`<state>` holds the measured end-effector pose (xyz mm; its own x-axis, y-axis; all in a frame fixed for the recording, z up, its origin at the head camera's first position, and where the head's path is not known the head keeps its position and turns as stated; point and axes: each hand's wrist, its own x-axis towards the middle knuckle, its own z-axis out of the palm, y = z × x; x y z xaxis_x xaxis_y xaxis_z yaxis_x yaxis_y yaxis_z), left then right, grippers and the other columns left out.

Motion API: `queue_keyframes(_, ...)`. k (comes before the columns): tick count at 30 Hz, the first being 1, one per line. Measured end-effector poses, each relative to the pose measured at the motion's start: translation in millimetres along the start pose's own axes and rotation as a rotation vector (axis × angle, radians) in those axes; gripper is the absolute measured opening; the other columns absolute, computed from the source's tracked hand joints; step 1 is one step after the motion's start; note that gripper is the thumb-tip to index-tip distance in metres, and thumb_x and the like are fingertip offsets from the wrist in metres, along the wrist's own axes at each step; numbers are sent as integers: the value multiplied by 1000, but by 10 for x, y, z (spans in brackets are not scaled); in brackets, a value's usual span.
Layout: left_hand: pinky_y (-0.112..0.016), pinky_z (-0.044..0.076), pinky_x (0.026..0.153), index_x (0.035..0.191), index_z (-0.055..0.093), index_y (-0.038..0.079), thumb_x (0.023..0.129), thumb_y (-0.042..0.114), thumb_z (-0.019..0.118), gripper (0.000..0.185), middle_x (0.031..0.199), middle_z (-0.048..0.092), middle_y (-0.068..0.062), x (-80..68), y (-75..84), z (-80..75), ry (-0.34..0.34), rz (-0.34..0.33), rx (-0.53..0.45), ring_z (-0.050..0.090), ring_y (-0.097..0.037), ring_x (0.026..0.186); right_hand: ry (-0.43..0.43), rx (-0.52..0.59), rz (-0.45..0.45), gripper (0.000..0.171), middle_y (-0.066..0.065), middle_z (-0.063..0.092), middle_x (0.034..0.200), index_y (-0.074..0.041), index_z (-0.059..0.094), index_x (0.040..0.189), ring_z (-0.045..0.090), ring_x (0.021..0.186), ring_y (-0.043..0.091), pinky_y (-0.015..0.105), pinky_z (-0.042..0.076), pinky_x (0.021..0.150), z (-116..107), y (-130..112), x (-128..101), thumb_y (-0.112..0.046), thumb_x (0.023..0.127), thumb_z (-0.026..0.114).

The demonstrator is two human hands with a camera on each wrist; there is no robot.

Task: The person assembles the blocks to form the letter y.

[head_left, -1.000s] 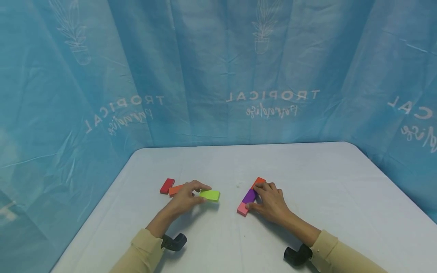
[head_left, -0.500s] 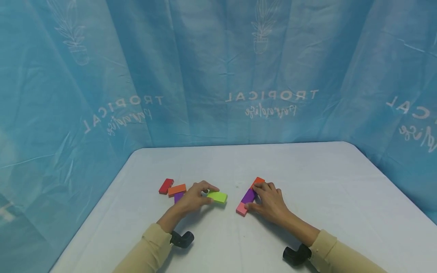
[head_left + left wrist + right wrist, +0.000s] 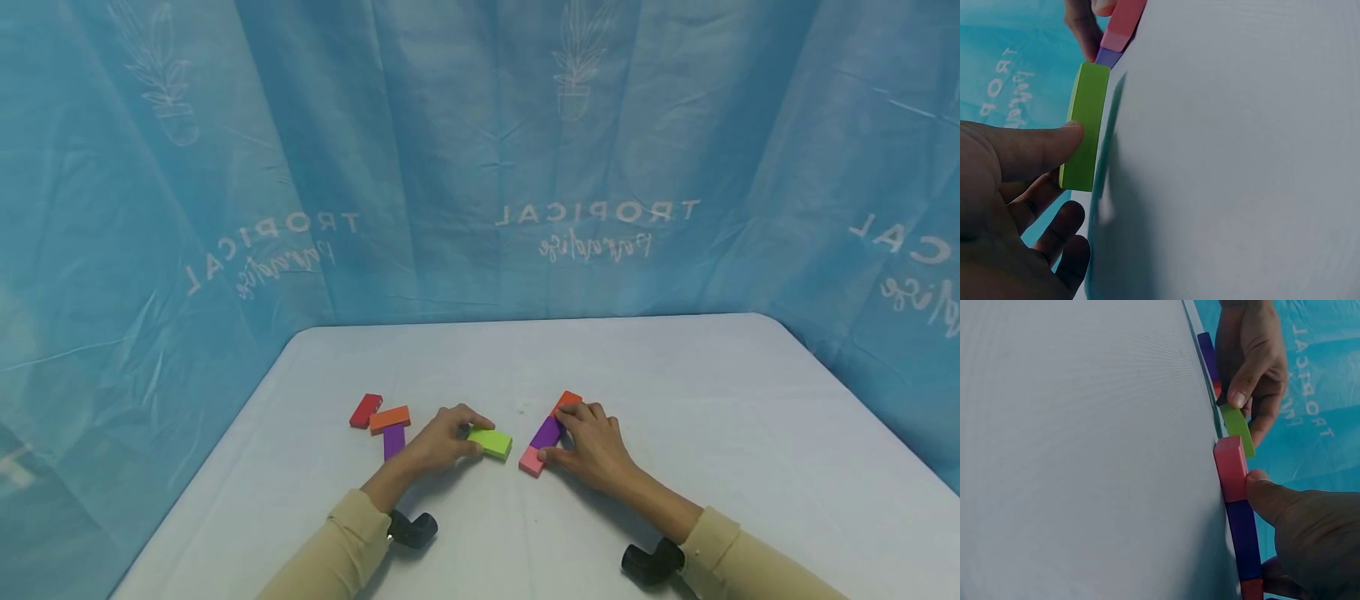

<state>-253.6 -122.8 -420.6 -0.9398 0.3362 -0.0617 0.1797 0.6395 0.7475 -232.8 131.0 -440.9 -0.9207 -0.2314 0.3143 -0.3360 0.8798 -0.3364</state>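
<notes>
My left hand (image 3: 448,437) pinches a lime green block (image 3: 491,442) between thumb and fingers. In the left wrist view the green block (image 3: 1088,128) is raised a little over its shadow. On the right lies a slanting row: an orange block (image 3: 568,400) at the far end, a purple block (image 3: 547,432) in the middle, a pink block (image 3: 531,462) nearest. My right hand (image 3: 594,443) holds this row, thumb at the pink block and index finger across the purple-orange joint. In the right wrist view, the green block (image 3: 1238,430) overlaps the end of the pink block (image 3: 1230,467).
Left of my left hand lie a red block (image 3: 366,411), an orange block (image 3: 390,419) and a purple block (image 3: 393,442) partly behind the forearm. All are on a white-covered table (image 3: 660,367). A blue printed curtain (image 3: 450,167) hangs around the far edges.
My left hand has carried the green block rightward and slightly nearer, turning it a little, closer to the row. The purple block on the left has come into view. My right hand stays put.
</notes>
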Motion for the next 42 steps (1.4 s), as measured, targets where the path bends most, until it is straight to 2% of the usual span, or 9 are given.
queue_keyframes(8,-54,37,102,112,67,23,82,9,68,33,124,57,-3,10,8,59,-5,-10,17,43,-27,122,-14,6,5,71,8,56,126,-5,59,127,46,117,29,44,37,84,11,-9,-12,-47,72,76)
queue_keyframes(17,-52,38,100,116,66,20,81,10,68,36,123,57,-1,4,12,55,-15,7,10,43,-25,120,-5,1,-4,71,7,56,126,-5,59,126,46,116,29,42,36,81,4,-11,-12,-49,72,75)
queue_keyframes(23,-46,44,93,122,63,22,80,15,71,43,125,57,-1,-34,4,30,59,13,7,44,-25,118,4,10,-7,71,7,57,125,-5,60,126,46,115,28,42,36,81,8,-7,-5,-47,72,76)
queue_keyframes(27,-40,47,86,120,63,22,81,20,72,41,123,57,-2,-63,-8,28,121,-11,8,45,-24,115,11,16,-11,70,7,57,124,-5,60,125,47,114,28,42,35,80,5,-5,-3,-47,72,76)
queue_keyframes(31,-39,47,85,120,62,20,81,22,72,40,119,59,-2,-103,-16,43,190,-43,-5,46,-24,113,-1,9,-3,71,7,57,125,-6,60,126,46,115,28,42,35,80,-5,-11,-4,-48,72,75)
queue_keyframes(35,-39,46,86,120,63,18,81,23,72,40,116,61,-3,-120,-33,70,249,-47,-14,48,-24,111,8,5,-4,70,7,57,125,-5,60,125,47,114,29,41,35,79,-5,-11,-2,-48,71,76)
queue_keyframes(42,-36,42,81,116,66,15,78,24,75,40,112,63,-5,-133,-18,148,291,-60,-5,48,-22,103,11,8,-5,70,7,57,125,-6,60,126,47,115,29,41,35,80,6,0,-2,-47,72,76)
